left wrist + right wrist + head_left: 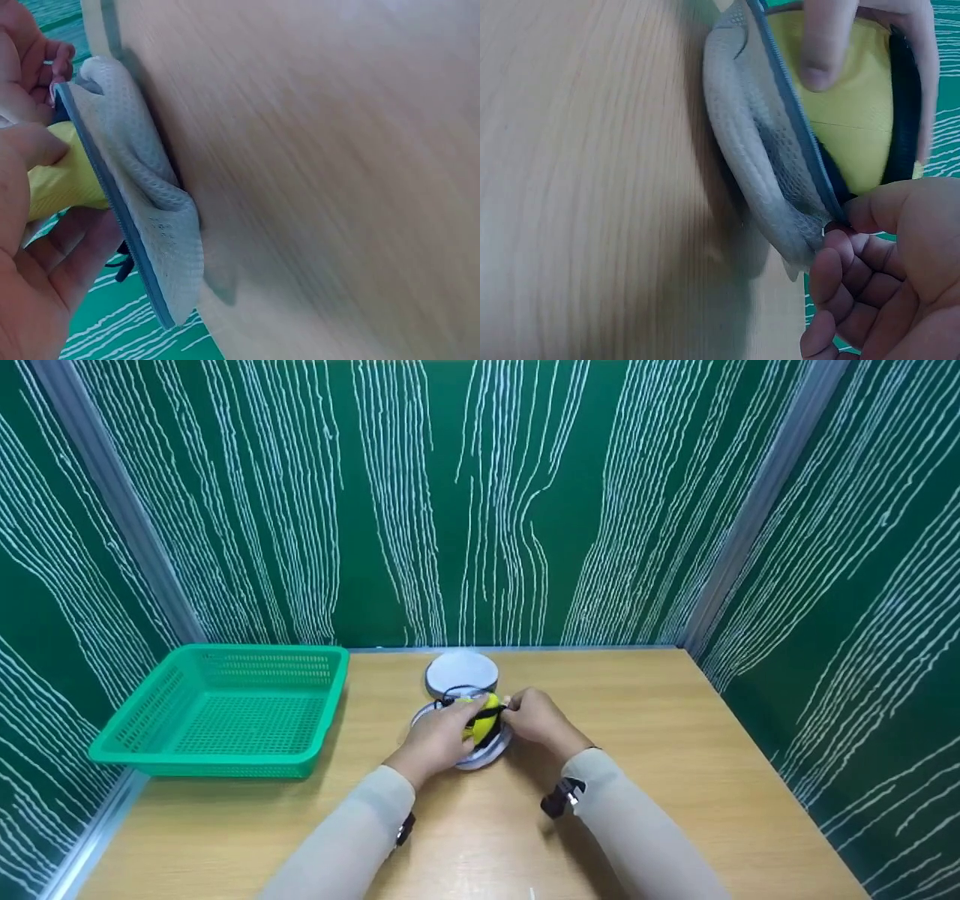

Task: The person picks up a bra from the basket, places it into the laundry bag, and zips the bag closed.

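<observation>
A soft whitish mesh pouch [154, 202] with a dark grey zipper edge [112, 199] sits on the table, its mouth open. Partly inside it is a yellow-and-black rounded object [847, 105], its exact kind unclear and its lower part hidden by the pouch. My left hand [442, 735] grips this object, thumb on the yellow side and fingers round the other. With thumb and forefinger, my right hand [538, 718] pinches the pouch's zippered rim at one end. A round white lid-like piece [463, 669] lies just behind the pouch; whether they join is hidden.
A green perforated plastic basket [217, 727] stands at the left of the wooden table [637, 712]. Green panels [465, 510] with white wavy lines enclose the back and both sides. Each wrist wears a dark device [561, 797].
</observation>
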{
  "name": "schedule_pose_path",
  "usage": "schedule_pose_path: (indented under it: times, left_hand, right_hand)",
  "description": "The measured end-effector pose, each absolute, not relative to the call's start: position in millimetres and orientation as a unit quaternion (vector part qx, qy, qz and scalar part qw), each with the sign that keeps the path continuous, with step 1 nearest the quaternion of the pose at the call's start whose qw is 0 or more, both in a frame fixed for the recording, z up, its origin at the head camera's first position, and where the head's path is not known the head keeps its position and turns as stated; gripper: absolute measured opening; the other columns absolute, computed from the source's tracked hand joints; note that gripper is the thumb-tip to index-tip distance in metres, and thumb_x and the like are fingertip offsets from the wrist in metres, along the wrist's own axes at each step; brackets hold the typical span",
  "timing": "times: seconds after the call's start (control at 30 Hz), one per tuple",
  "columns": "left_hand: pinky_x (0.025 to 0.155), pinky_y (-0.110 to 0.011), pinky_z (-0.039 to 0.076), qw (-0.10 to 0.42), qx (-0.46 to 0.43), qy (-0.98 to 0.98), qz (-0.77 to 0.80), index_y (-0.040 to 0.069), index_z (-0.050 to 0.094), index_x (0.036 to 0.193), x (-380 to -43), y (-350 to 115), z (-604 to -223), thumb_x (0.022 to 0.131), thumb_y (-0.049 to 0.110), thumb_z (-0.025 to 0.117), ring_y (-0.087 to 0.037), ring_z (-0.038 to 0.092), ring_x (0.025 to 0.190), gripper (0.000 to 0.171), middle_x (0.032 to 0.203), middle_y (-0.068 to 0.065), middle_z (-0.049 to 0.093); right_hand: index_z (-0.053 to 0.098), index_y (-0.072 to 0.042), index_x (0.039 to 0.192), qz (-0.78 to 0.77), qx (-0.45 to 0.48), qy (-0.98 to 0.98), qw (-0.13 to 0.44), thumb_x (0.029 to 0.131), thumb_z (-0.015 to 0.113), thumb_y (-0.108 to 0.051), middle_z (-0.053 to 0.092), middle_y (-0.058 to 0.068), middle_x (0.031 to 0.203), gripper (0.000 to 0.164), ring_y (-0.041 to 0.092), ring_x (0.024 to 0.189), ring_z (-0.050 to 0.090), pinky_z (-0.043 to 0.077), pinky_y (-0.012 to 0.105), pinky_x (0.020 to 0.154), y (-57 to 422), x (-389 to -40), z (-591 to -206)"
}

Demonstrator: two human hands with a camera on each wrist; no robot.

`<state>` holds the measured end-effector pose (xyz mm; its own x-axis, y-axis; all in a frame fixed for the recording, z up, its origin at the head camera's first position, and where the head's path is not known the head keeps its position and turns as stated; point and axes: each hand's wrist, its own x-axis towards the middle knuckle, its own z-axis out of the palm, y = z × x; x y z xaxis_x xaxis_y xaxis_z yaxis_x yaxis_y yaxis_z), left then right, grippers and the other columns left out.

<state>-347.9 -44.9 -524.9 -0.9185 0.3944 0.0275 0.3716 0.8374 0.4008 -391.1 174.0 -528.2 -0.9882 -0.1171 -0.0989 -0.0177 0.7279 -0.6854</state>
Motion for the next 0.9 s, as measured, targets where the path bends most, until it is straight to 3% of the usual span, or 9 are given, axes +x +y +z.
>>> schedule_pose_path:
  times: [0.13, 0.3, 0.5, 0.7, 0.9]
  left_hand:
    - [0.131, -0.051, 0.048, 0.047, 0.199, 0.962, 0.181, 0.033, 0.059, 0.166, -346, -41, -522, 0.105, 0.024, 0.084, -0.027, 0.066, 0.146, 0.066, 0.156, -0.002, 0.072]
    - [0.134, -0.052, 0.045, 0.066, 0.186, 0.969, 0.151, 0.025, 0.073, 0.151, -345, -37, -514, 0.106, 0.019, 0.082, -0.028, 0.067, 0.142, 0.047, 0.149, -0.004, 0.075]
    - [0.133, -0.051, 0.045, 0.083, 0.173, 0.969, 0.157, 0.025, 0.077, 0.145, -347, -35, -511, 0.101, 0.005, 0.079, -0.026, 0.066, 0.137, 0.048, 0.143, -0.003, 0.076]
    - [0.128, -0.049, 0.05, 0.082, 0.172, 0.969, 0.16, 0.025, 0.079, 0.142, -349, -36, -512, 0.104, 0.005, 0.074, -0.024, 0.066, 0.125, 0.043, 0.135, -0.004, 0.077]
    - [0.108, -0.046, 0.06, 0.089, 0.159, 0.968, 0.171, 0.019, 0.08, 0.131, -349, -35, -508, 0.105, 0.007, 0.072, -0.024, 0.067, 0.108, 0.03, 0.123, -0.004, 0.077]
  right_hand:
    - [0.064, -0.014, 0.073, -0.368, -0.033, 0.926, 0.076, 0.104, 0.068, -0.011, 0.055, -0.004, 0.068, 0.031, 0.013, 0.063, 0.051, 0.039, 0.025, 0.056, 175, -389, -525]
    - [0.069, -0.012, 0.079, -0.382, -0.027, 0.919, 0.097, 0.11, 0.066, -0.017, 0.057, -0.004, 0.068, 0.032, 0.013, 0.062, 0.053, 0.04, 0.025, 0.055, 177, -386, -516]
    - [0.069, -0.012, 0.083, -0.382, -0.034, 0.918, 0.105, 0.11, 0.068, -0.02, 0.059, -0.003, 0.072, 0.029, 0.012, 0.063, 0.056, 0.044, 0.024, 0.054, 175, -383, -507]
    - [0.07, -0.012, 0.084, -0.376, -0.046, 0.92, 0.095, 0.11, 0.068, -0.019, 0.063, -0.001, 0.077, 0.027, 0.014, 0.068, 0.059, 0.045, 0.026, 0.059, 177, -382, -503]
    - [0.074, -0.007, 0.088, -0.366, -0.086, 0.923, 0.086, 0.108, 0.065, -0.016, 0.069, 0.003, 0.081, 0.025, 0.017, 0.072, 0.06, 0.045, 0.029, 0.064, 177, -380, -495]
